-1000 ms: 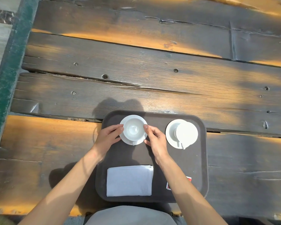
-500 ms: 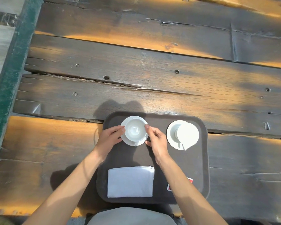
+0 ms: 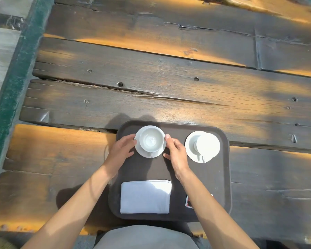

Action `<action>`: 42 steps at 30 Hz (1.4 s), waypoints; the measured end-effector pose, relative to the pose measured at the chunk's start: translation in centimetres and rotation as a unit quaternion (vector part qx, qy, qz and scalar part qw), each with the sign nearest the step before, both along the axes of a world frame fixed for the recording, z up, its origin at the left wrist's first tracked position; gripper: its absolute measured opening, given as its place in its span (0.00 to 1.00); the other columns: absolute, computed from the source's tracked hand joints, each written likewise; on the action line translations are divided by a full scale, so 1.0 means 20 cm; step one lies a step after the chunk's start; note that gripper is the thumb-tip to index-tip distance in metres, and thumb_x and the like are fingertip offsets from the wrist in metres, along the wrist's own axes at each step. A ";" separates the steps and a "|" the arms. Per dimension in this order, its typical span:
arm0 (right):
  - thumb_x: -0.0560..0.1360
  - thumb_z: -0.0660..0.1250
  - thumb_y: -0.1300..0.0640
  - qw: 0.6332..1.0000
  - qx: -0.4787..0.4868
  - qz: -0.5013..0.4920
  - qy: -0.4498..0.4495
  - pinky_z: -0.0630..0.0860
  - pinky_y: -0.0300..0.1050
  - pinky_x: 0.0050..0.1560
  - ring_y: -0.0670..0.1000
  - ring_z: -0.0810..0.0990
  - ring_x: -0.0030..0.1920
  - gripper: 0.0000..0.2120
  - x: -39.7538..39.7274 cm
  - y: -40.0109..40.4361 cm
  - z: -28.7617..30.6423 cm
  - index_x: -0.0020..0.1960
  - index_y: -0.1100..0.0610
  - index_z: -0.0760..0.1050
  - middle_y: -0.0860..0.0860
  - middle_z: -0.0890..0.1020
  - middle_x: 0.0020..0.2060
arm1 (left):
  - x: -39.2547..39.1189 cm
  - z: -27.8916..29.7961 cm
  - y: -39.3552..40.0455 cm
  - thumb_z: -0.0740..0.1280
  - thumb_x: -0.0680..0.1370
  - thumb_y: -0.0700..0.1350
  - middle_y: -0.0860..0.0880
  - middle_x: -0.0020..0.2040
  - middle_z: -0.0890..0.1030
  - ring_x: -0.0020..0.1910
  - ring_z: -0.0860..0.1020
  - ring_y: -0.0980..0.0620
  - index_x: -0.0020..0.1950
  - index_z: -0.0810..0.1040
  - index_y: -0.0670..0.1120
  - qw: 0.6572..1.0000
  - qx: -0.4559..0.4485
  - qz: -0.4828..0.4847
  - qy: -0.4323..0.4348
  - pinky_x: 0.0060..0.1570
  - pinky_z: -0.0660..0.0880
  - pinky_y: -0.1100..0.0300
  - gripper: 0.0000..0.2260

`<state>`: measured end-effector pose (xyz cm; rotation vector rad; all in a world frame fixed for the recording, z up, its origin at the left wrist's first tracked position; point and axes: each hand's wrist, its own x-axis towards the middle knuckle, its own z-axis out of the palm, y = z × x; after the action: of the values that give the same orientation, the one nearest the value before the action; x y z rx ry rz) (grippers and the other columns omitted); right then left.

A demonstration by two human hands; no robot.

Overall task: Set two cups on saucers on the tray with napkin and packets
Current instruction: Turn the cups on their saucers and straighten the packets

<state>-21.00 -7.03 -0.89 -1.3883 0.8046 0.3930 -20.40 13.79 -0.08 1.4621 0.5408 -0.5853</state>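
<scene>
Two white cups on white saucers sit along the far side of a dark brown tray (image 3: 221, 177), which lies on a weathered plank table (image 3: 151, 90). Left cup (image 3: 151, 139) stands upright on the left saucer (image 3: 144, 152), mouth up, inside looks empty, handle toward the person. Left hand (image 3: 121, 150) is at the saucer's left rim, fingers fairly straight and reaching in, fingertips touching the saucer edge; thumb lies lower against the tray side. Right hand (image 3: 176, 152) is at the saucer's right rim, index fingertip touching the edge near the cup, thumb tucked toward the saucer's near right side. Both hands bracket the saucer loosely; whether they actually pinch it, cannot tell for sure, no curled grasp visible. Right cup (image 3: 207, 145) sits on the right saucer (image 3: 190, 146), well apart from the hands, overexposed in sunlight so its interior is unreadable; handle toward the near side. White folded napkin (image 3: 145, 197) lies flat on the near left part of the tray. Packets (image 3: 188, 202) lie near right of the napkin, mostly hidden under the right forearm; red and white show, count unclear. Grey clothing (image 3: 145, 238) at bottom edge. Green-painted strip (image 3: 13, 83) runs along the table's left side.
</scene>
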 end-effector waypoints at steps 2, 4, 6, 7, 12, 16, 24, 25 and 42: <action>0.80 0.67 0.44 1.000 -0.030 -0.004 -0.008 0.79 0.44 0.50 0.37 0.78 0.42 0.11 -0.05 -0.03 0.00 0.48 0.50 0.81 0.40 0.80 0.40 | -0.06 0.01 0.03 0.65 0.82 0.48 0.58 0.64 0.78 0.63 0.77 0.61 0.69 0.76 0.52 0.999 0.050 -0.014 -0.009 0.60 0.77 0.56 0.15; 0.81 0.65 0.46 0.998 -0.063 0.000 -0.010 0.81 0.48 0.51 0.41 0.79 0.45 0.10 -0.14 -0.07 -0.01 0.48 0.49 0.81 0.40 0.81 0.41 | -0.14 0.01 0.07 0.64 0.82 0.47 0.54 0.63 0.79 0.63 0.77 0.56 0.67 0.77 0.49 0.987 0.148 -0.051 -0.026 0.62 0.76 0.53 0.14; 0.81 0.65 0.48 0.992 -0.117 0.035 -0.004 0.81 0.53 0.54 0.46 0.80 0.46 0.08 -0.25 -0.11 -0.02 0.49 0.50 0.81 0.43 0.83 0.44 | -0.26 0.00 0.11 0.64 0.82 0.46 0.51 0.59 0.81 0.59 0.78 0.52 0.64 0.78 0.47 0.965 0.236 -0.111 -0.029 0.59 0.76 0.56 0.12; 0.81 0.66 0.50 0.987 -0.150 0.060 0.002 0.80 0.54 0.56 0.48 0.81 0.47 0.07 -0.31 -0.13 -0.04 0.50 0.50 0.81 0.45 0.84 0.45 | -0.32 0.00 0.13 0.64 0.82 0.46 0.50 0.58 0.81 0.57 0.79 0.51 0.64 0.77 0.47 0.953 0.266 -0.141 -0.016 0.56 0.75 0.59 0.12; 0.80 0.68 0.55 0.971 -0.198 0.124 0.044 0.77 0.35 0.47 0.50 0.83 0.49 0.04 -0.64 -0.15 -0.09 0.54 0.53 0.78 0.45 0.84 0.44 | -0.60 -0.04 0.17 0.67 0.79 0.49 0.50 0.57 0.83 0.52 0.80 0.50 0.65 0.75 0.47 0.925 0.324 -0.192 0.052 0.49 0.74 0.59 0.15; 0.77 0.71 0.53 0.962 -0.226 0.141 0.057 0.70 0.29 0.39 0.46 0.81 0.42 0.07 -0.78 -0.10 -0.09 0.53 0.54 0.77 0.45 0.83 0.39 | -0.74 -0.08 0.13 0.68 0.79 0.50 0.51 0.51 0.84 0.48 0.79 0.53 0.62 0.77 0.45 0.923 0.342 -0.176 0.033 0.43 0.71 0.62 0.15; 0.78 0.70 0.58 0.965 -0.229 0.117 0.055 0.71 0.27 0.40 0.41 0.79 0.40 0.08 -0.81 -0.06 -0.12 0.56 0.53 0.74 0.43 0.81 0.37 | -0.74 -0.08 0.04 0.68 0.77 0.44 0.54 0.40 0.81 0.44 0.81 0.50 0.52 0.80 0.47 0.914 0.385 -0.125 -0.017 0.33 0.69 0.63 0.05; 0.78 0.70 0.58 0.968 -0.222 0.106 0.047 0.71 0.25 0.37 0.40 0.79 0.39 0.08 -0.81 -0.06 -0.12 0.56 0.54 0.75 0.43 0.81 0.38 | -0.73 -0.08 0.03 0.68 0.77 0.44 0.53 0.41 0.81 0.44 0.81 0.50 0.52 0.80 0.48 0.915 0.385 -0.117 -0.027 0.32 0.69 0.64 0.05; 0.85 0.48 0.46 0.735 -0.496 0.449 -0.113 0.45 0.55 0.82 0.51 0.37 0.82 0.31 -0.97 0.08 -0.20 0.83 0.55 0.43 0.49 0.41 0.83 | -0.89 -0.28 0.00 0.48 0.83 0.58 0.47 0.83 0.46 0.82 0.47 0.47 0.82 0.47 0.44 0.701 0.513 -0.428 -0.248 0.79 0.47 0.46 0.31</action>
<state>-40.45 -5.47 -4.96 -2.7822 -0.0115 0.5314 -38.15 13.80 -5.58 2.8834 -0.4265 -0.5555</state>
